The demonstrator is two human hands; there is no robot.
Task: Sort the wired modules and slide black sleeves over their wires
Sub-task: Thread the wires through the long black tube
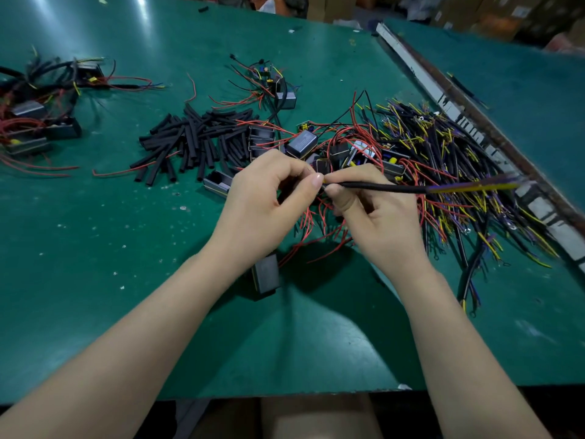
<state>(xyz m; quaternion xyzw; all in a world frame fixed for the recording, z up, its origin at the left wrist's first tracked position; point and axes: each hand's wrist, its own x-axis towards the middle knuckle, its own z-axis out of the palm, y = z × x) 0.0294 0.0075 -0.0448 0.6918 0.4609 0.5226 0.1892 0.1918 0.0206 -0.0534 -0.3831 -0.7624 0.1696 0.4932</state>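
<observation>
Over the middle of the green table (pixel 104 255), my left hand (pixel 262 198) and my right hand (pixel 373 213) meet fingertip to fingertip. My right hand pinches the near end of a black-sleeved cable (pixel 380 186) whose purple and yellow wires stick out blurred to the right. My left hand pinches thin wires at the same spot; red wires (pixel 313 223) hang below it. A dark module (pixel 265 275) lies under my left wrist. Loose black sleeves (pixel 193 141) are heaped behind my left hand. Unsorted modules (pixel 302 143) sit in tangled red wire just beyond my fingers.
A heap of black, yellow and purple wire leads (pixel 443 160) fills the right side. Modules with wires (pixel 34 122) lie at the far left, another module (pixel 285 98) at the back. A white-edged rail (pixel 449 106) divides off a second table at the right.
</observation>
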